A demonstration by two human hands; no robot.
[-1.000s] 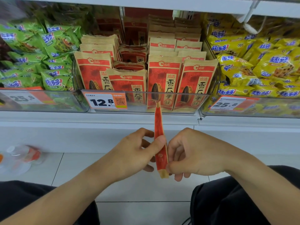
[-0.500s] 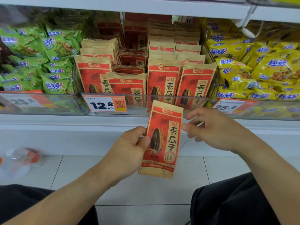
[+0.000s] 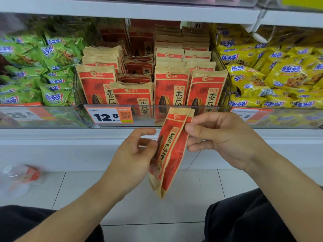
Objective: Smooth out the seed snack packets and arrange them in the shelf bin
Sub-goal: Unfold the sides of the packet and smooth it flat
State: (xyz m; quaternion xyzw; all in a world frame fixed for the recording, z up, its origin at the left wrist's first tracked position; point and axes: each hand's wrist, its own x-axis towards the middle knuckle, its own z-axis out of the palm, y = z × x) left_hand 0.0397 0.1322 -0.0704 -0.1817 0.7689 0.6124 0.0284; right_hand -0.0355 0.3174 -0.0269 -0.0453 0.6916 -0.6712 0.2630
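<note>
Packet [image 3: 172,149] hangs tilted in front of the bin [image 3: 174,117], left hand [image 3: 134,154] pinching its left edge, right hand [image 3: 222,138] pinching its right edge.

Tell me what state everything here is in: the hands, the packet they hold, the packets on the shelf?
Left hand: pinches the packet's left edge.
Right hand: pinches its upper right edge.
Held seed packet: out of the bin, tilted, turned partly edge-on.
Shelf bin: holds rows of seed packets.
Front-row packets: upright, facing out.
Second-column packets: slumped, lower than neighbours.
Price tag: reads 12.8.
</note>
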